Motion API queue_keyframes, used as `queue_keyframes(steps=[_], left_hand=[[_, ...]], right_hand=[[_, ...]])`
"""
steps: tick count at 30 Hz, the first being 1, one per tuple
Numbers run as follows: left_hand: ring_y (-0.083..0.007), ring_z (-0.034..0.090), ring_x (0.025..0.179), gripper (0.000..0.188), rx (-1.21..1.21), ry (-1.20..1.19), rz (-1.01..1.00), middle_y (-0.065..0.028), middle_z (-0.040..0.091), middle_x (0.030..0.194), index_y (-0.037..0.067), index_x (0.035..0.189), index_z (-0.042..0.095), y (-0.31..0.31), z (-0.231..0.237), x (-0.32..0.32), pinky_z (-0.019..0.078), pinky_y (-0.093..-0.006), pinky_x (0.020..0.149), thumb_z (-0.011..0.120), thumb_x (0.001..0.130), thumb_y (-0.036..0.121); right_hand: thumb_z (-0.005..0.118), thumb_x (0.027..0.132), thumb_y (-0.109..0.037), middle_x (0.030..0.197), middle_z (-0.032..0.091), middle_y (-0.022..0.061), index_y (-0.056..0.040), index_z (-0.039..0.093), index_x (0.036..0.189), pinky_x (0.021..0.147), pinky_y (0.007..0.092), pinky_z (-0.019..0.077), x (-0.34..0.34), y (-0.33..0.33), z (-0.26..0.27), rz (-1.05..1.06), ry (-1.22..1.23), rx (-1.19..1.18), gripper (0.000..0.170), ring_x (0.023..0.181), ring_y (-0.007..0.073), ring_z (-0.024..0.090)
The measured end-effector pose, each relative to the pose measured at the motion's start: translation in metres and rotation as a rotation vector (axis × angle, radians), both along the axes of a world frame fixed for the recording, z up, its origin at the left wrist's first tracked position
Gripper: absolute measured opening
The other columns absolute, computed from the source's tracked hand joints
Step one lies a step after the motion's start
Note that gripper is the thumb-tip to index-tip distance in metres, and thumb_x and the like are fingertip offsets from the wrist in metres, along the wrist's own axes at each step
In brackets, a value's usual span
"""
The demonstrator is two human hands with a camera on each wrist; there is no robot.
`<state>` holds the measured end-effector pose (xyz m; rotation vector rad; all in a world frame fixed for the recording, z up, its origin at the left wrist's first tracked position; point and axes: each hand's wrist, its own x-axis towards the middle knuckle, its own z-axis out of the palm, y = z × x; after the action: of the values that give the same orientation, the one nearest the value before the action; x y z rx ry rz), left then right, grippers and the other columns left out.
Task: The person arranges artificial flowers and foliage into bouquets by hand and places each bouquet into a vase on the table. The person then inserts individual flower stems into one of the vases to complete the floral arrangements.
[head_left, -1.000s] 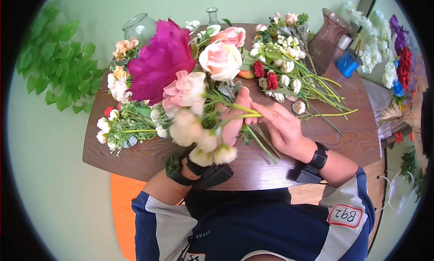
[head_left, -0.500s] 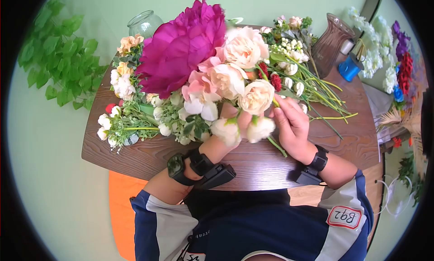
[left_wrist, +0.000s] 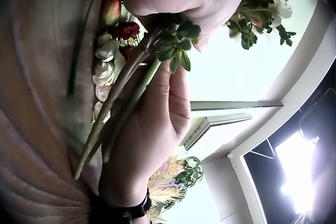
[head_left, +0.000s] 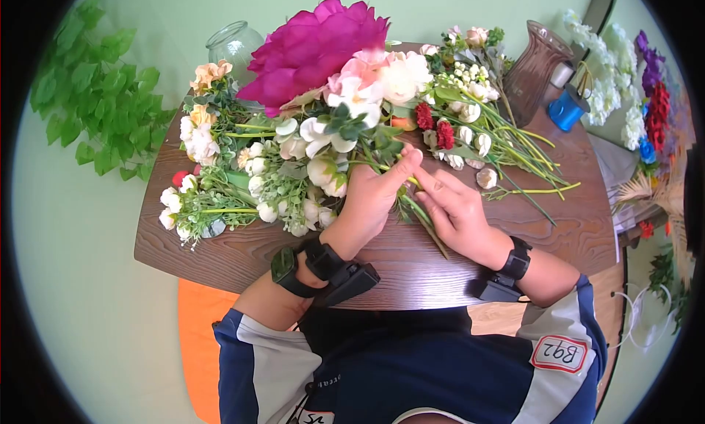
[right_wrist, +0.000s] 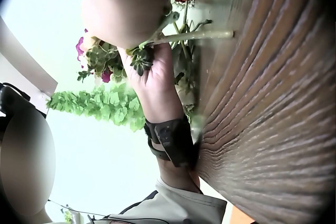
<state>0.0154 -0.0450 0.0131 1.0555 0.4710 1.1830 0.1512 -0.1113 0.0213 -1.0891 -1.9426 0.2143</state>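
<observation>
My left hand (head_left: 374,192) grips an artificial flower bouquet by its gathered stems, close over the table's middle. The bouquet leans away from me, with a large magenta peony (head_left: 316,53), pale pink and cream blooms (head_left: 400,78) and small white buds (head_left: 323,173) at its near side. My right hand (head_left: 459,211) meets the left thumb and pinches the stems from the right. Below the left fist, cut stem ends (left_wrist: 110,100) and a small green leaf sprig (left_wrist: 176,43) stick out in the left wrist view. The left palm hides where the stems cross.
Loose flowers with long green stems (head_left: 525,145) lie on the right of the wooden table (head_left: 514,236). More white flowers (head_left: 209,196) lie at left. A purple-tinted vase (head_left: 536,71), a blue ribbon spool (head_left: 568,106) and a clear glass jar (head_left: 233,43) stand at the back.
The bouquet has turned and tipped away from me. Its cream blooms, in front of my hands half a second ago, are now behind them, and the left fist shows fully.
</observation>
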Motion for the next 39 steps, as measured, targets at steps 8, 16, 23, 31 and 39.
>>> queue_keyframes(steps=[8,16,23,31,39], left_hand=[[-0.0081,0.049,0.075,0.018,0.025,-0.058,-0.023,-0.0006,0.054,0.078,0.006,0.084,0.052,0.000,0.004,-0.003,0.0397,-0.0226,0.069,0.061,0.086,0.022],[-0.0071,0.045,0.073,0.021,0.078,-0.051,0.032,-0.0003,0.047,0.078,0.008,0.085,0.047,0.001,0.006,-0.002,0.0371,-0.0213,0.066,0.058,0.088,0.025],[-0.0145,0.049,0.075,0.020,0.270,0.214,0.083,-0.0072,0.052,0.076,0.005,0.079,0.049,0.013,0.004,-0.019,0.0373,-0.0268,0.072,0.061,0.084,0.020],[-0.0222,0.054,0.098,0.034,0.265,-0.020,-0.156,-0.0138,0.058,0.099,-0.001,0.104,0.050,0.012,0.018,-0.021,0.0412,-0.0330,0.086,0.060,0.084,0.025],[-0.0227,0.054,0.101,0.038,0.282,0.054,-0.109,-0.0147,0.057,0.102,-0.001,0.108,0.048,0.015,0.020,-0.016,0.0411,-0.0338,0.087,0.060,0.084,0.025]], right_hand=[[0.060,0.078,-0.001,0.078,0.048,0.0115,-0.0038,0.043,0.129,0.057,0.0323,0.0434,0.001,-0.002,0.011,0.099,-0.018,-0.053,0.055,0.063,0.0237,0.050],[0.054,0.083,-0.001,0.097,0.057,0.0191,-0.0100,0.035,0.135,0.070,0.0368,0.0490,-0.002,-0.004,0.007,0.103,0.182,-0.488,0.056,0.076,0.0299,0.060],[0.050,0.084,-0.001,0.099,0.057,0.0219,-0.0023,0.045,0.119,0.069,0.0424,0.0472,0.005,0.002,-0.007,0.067,-0.027,-0.200,0.035,0.082,0.0408,0.057],[0.051,0.085,-0.002,0.094,0.058,0.0215,-0.0004,0.048,0.112,0.068,0.0405,0.0474,0.009,0.002,-0.005,0.008,0.048,-0.131,0.028,0.083,0.0396,0.057],[0.054,0.081,0.003,0.091,0.058,0.0196,-0.0012,0.049,0.118,0.066,0.0347,0.0479,0.015,0.004,-0.004,-0.134,0.036,0.058,0.038,0.077,0.0340,0.059]])
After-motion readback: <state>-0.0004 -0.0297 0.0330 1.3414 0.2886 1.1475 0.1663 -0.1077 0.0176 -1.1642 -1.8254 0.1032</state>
